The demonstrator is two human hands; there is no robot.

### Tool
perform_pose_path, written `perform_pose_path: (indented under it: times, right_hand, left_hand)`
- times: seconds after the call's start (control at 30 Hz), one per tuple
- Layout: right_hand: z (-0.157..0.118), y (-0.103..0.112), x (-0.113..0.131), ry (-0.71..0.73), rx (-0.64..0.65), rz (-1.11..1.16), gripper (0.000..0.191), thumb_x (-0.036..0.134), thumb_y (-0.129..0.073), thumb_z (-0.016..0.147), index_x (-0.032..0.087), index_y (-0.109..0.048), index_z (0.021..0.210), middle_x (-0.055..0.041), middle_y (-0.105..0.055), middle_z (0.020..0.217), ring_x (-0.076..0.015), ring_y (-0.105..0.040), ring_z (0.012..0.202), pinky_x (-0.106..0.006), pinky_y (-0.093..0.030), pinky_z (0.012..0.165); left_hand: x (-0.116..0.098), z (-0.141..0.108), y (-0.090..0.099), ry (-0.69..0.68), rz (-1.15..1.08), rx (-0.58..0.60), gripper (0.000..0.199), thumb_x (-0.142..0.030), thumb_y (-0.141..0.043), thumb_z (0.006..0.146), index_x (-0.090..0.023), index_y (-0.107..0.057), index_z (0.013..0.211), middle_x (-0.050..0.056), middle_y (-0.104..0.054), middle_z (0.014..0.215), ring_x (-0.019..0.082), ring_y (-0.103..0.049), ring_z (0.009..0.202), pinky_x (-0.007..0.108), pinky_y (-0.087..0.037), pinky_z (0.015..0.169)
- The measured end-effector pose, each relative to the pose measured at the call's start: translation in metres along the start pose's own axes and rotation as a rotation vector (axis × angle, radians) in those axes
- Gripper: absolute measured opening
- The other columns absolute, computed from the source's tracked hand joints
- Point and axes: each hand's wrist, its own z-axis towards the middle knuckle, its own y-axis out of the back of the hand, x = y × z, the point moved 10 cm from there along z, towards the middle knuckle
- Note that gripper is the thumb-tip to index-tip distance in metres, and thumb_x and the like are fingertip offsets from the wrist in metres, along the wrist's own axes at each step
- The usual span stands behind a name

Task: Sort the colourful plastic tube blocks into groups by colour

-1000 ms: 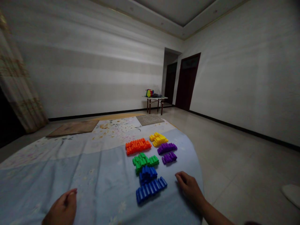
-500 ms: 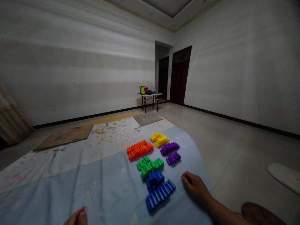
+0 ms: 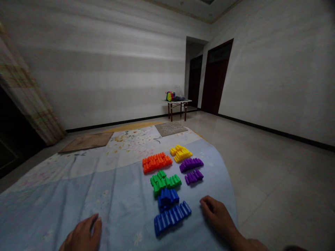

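Observation:
Small finger-like plastic pieces lie in colour groups on the cloth: orange pieces [image 3: 157, 162], yellow pieces [image 3: 181, 153], purple pieces [image 3: 191, 164], green pieces [image 3: 165, 182] and blue pieces [image 3: 173, 218]. Their exact kind is too small to tell. To the left of the blue row, my left hand [image 3: 82, 233] rests on the cloth, open, thumb apart from the fingers and nothing in it. My right hand [image 3: 216, 213] lies just right of the blue row without touching it. Its fingers are curled in, and no object shows in them.
A floral cloth [image 3: 125, 198] covers the rounded table. At its far side are a brown mat [image 3: 87, 142] and a grey mat [image 3: 171, 129]. A small table [image 3: 176, 101] against the back wall carries a colourful bag [image 3: 170, 96]. A curtain [image 3: 28, 83] hangs at left.
My left hand has come further into view from the bottom edge, its fingers now visible. The camera has turned slightly left and down. The right hand and the coloured pieces appear to stay put.

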Motion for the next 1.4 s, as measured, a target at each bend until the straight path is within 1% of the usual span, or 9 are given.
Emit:
perform_pose_path:
  times: [0.3, 0.6, 0.77, 0.9, 1.03, 1.13, 1.2, 1.27, 1.4]
  right_hand:
    - [-0.004, -0.010, -0.008, 0.019, 0.146, 0.146, 0.035, 0.047, -0.041, 0.086, 0.019, -0.061, 0.081, -0.0033, -0.066, 0.072, -0.0170, -0.060, 0.067, -0.023, -0.045, 0.064]
    - [-0.005, -0.006, -0.006, 0.037, 0.138, 0.098, 0.035, 0.048, -0.043, 0.084, 0.020, -0.064, 0.080, -0.0043, -0.066, 0.070, -0.0172, -0.060, 0.063, -0.023, -0.046, 0.062]
    - [-0.005, -0.001, 0.001, 0.026, 0.125, 0.093, 0.032, 0.044, -0.042, 0.085, 0.020, -0.062, 0.080, -0.0035, -0.067, 0.071, -0.0175, -0.061, 0.067, -0.024, -0.045, 0.064]
    - [-0.004, 0.003, 0.007, 0.030, 0.086, 0.080, 0.034, 0.047, -0.043, 0.084, 0.020, -0.062, 0.077, -0.0039, -0.066, 0.069, -0.0188, -0.061, 0.067, -0.027, -0.045, 0.066]
    - [-0.002, 0.012, 0.012, 0.044, -0.008, 0.141, 0.037, 0.050, -0.044, 0.082, 0.019, -0.062, 0.079, -0.0054, -0.067, 0.074, -0.0200, -0.061, 0.071, -0.028, -0.046, 0.068]
    - [0.001, 0.014, 0.018, 0.066, -0.032, 0.166, 0.035, 0.047, -0.045, 0.082, 0.017, -0.063, 0.080, -0.0056, -0.067, 0.075, -0.0190, -0.060, 0.071, -0.028, -0.046, 0.067]
    - [0.006, 0.011, 0.026, 0.097, -0.020, 0.169, 0.032, 0.043, -0.046, 0.083, 0.017, -0.064, 0.082, -0.0056, -0.067, 0.077, -0.0181, -0.060, 0.071, -0.027, -0.045, 0.066]
    - [0.015, 0.004, 0.037, 0.138, -0.005, 0.176, 0.031, 0.041, -0.046, 0.083, 0.016, -0.065, 0.086, -0.0065, -0.067, 0.082, -0.0183, -0.060, 0.074, -0.028, -0.045, 0.067]
    - [0.035, -0.017, 0.059, 0.208, 0.011, 0.200, 0.035, 0.040, -0.044, 0.084, 0.015, -0.067, 0.094, -0.0092, -0.067, 0.092, -0.0199, -0.061, 0.084, -0.029, -0.046, 0.072]
  left_hand:
    - [-0.034, -0.032, 0.013, -0.040, 0.240, -0.116, 0.054, -0.044, -0.022, 0.083, -0.016, -0.055, 0.113, 0.011, -0.058, 0.118, 0.027, -0.052, 0.105, 0.042, -0.035, 0.091]
    - [-0.047, -0.037, 0.020, -0.048, 0.307, -0.120, 0.053, -0.040, -0.019, 0.085, -0.014, -0.055, 0.114, 0.012, -0.057, 0.117, 0.026, -0.051, 0.105, 0.039, -0.035, 0.090]
    - [-0.048, -0.038, 0.019, -0.069, 0.296, -0.115, 0.050, -0.039, -0.023, 0.085, -0.014, -0.054, 0.114, 0.012, -0.058, 0.117, 0.026, -0.052, 0.104, 0.039, -0.035, 0.090]
    - [-0.051, -0.038, 0.020, -0.109, 0.250, -0.113, 0.049, -0.040, -0.025, 0.084, -0.014, -0.056, 0.112, 0.011, -0.059, 0.117, 0.027, -0.053, 0.103, 0.040, -0.034, 0.091]
    - [-0.048, -0.040, 0.026, -0.123, 0.155, -0.141, 0.044, -0.037, -0.028, 0.084, -0.016, -0.057, 0.109, 0.009, -0.061, 0.115, 0.024, -0.053, 0.105, 0.038, -0.031, 0.096]
    - [-0.053, -0.044, 0.026, -0.151, 0.028, -0.131, 0.042, -0.036, -0.030, 0.083, -0.017, -0.058, 0.107, 0.009, -0.062, 0.113, 0.024, -0.054, 0.105, 0.039, -0.031, 0.099]
    - [-0.066, -0.049, 0.025, -0.167, -0.117, -0.110, 0.043, -0.039, -0.032, 0.082, -0.017, -0.060, 0.105, 0.009, -0.063, 0.111, 0.024, -0.055, 0.104, 0.041, -0.035, 0.098]
    - [-0.089, -0.057, 0.025, -0.185, -0.304, -0.081, 0.044, -0.042, -0.034, 0.081, -0.017, -0.061, 0.104, 0.009, -0.064, 0.109, 0.024, -0.057, 0.103, 0.040, -0.040, 0.095]
    - [-0.154, -0.080, 0.023, -0.271, -0.607, 0.016, 0.046, -0.048, -0.036, 0.082, -0.017, -0.060, 0.106, 0.009, -0.062, 0.112, 0.022, -0.056, 0.107, 0.040, -0.042, 0.096]
